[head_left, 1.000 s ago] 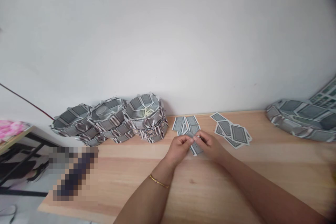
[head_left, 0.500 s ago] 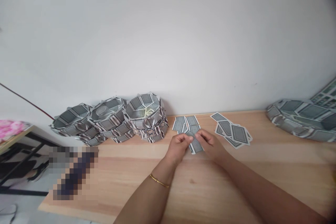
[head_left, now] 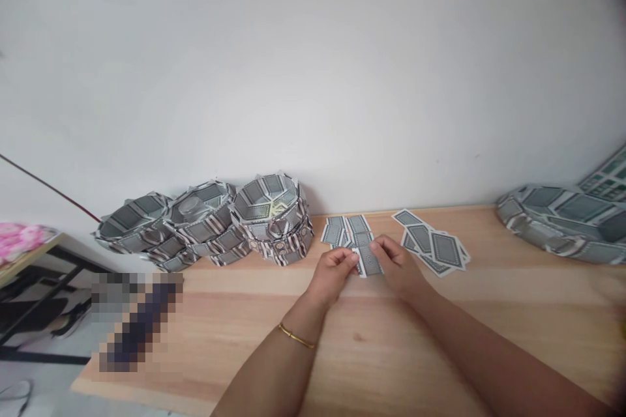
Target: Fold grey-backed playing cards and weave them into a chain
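Between my hands is a grey playing card [head_left: 370, 262] with a white border. My left hand [head_left: 332, 277] pinches its left edge between thumb and fingers. At its right edge my right hand [head_left: 397, 268] grips it the same way. Whether it is one card or several joined, I cannot tell. Just behind it lies a group of similar cards [head_left: 335, 229], partly overlapping. To the right of my right hand a loose pile of playing cards [head_left: 447, 251] is spread on the wooden table [head_left: 357, 352].
Several round baskets made of folded cards [head_left: 271, 228] stand stacked at the left, near the wall [head_left: 313, 78]. A larger card basket [head_left: 557, 228] sits at the far right. A blurred dark object [head_left: 141, 326] lies on the table's left edge, near pink things [head_left: 22, 238].
The held card has turned slightly and moved a little to the right. My right hand has shifted right and away from my left hand. The baskets and pile have stayed put.
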The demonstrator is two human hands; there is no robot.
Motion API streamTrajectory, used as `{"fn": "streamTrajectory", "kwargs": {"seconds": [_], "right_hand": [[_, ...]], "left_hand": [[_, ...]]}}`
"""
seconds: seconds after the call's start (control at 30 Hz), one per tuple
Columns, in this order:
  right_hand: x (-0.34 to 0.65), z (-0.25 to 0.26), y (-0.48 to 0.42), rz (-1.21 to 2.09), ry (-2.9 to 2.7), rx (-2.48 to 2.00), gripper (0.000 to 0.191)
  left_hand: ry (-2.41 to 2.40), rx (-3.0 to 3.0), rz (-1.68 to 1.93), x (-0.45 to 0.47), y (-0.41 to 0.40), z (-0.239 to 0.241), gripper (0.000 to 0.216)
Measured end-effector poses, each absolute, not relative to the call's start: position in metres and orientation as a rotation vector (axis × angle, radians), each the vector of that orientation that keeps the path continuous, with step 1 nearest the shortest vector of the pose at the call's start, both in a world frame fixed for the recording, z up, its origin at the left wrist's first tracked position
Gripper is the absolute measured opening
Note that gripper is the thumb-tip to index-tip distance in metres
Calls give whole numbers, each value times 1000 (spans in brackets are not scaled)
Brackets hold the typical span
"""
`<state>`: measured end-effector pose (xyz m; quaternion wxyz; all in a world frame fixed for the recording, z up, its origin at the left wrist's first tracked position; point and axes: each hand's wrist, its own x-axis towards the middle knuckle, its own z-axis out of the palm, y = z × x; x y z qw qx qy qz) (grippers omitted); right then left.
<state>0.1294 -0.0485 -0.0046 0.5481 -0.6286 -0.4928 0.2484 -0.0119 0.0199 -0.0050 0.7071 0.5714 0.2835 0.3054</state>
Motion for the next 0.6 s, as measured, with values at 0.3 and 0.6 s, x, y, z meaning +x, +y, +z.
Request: {"fn": "streamTrajectory", "kwargs": {"seconds": [0.3, 0.6], "right_hand": [[132, -12, -48, 679, -1431, -1427, 29], [127, -9, -51, 834, -1532, -1414, 37]], "left_hand": [[592, 1148, 739, -12, 24, -15, 33], [615, 1254, 683, -13, 23, -14, 31]]}}
